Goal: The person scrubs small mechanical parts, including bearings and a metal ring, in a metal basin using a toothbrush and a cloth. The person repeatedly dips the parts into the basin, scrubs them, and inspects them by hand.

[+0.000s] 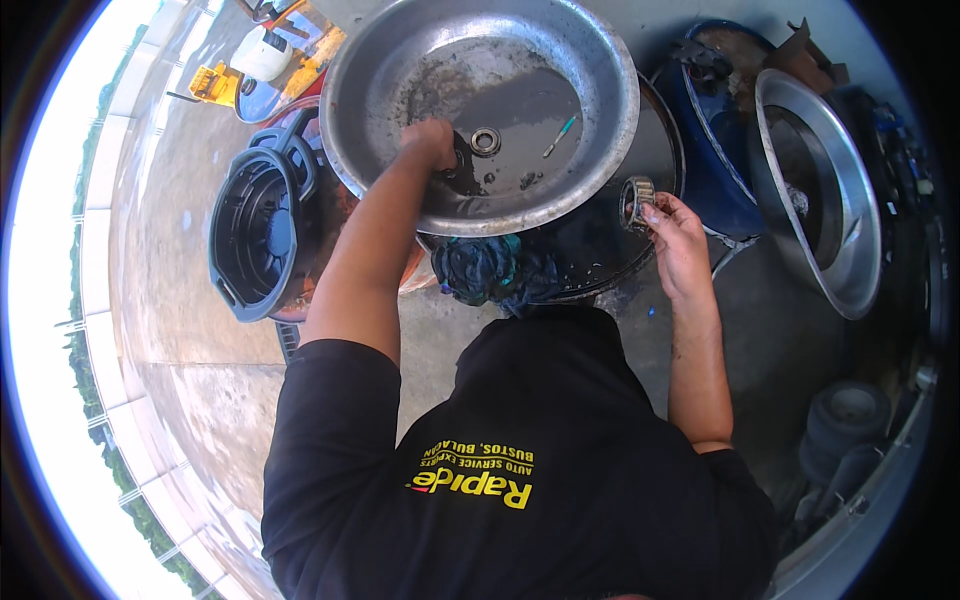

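My right hand [679, 240] holds a tapered roller bearing [637, 203] upright between thumb and fingers, just off the near right rim of a wide metal basin [345, 130]. Inside the basin, my left hand [431, 144] is curled low over the dark, dirty liquid. Its fingertips are hidden, and what they grip cannot be made out. Beside it, a smaller ring-shaped bearing [485, 141] lies on the basin's bottom. A thin brush or tool with a green handle [567, 127] rests farther right in the basin.
The basin stands on a dark drum top [600, 250], with a dirty dark cloth [478, 268] bunched at its near edge. To the left is a black drain pan [252, 235]. At right stand a blue drum [715, 180] and another metal basin [850, 220], tilted on its side.
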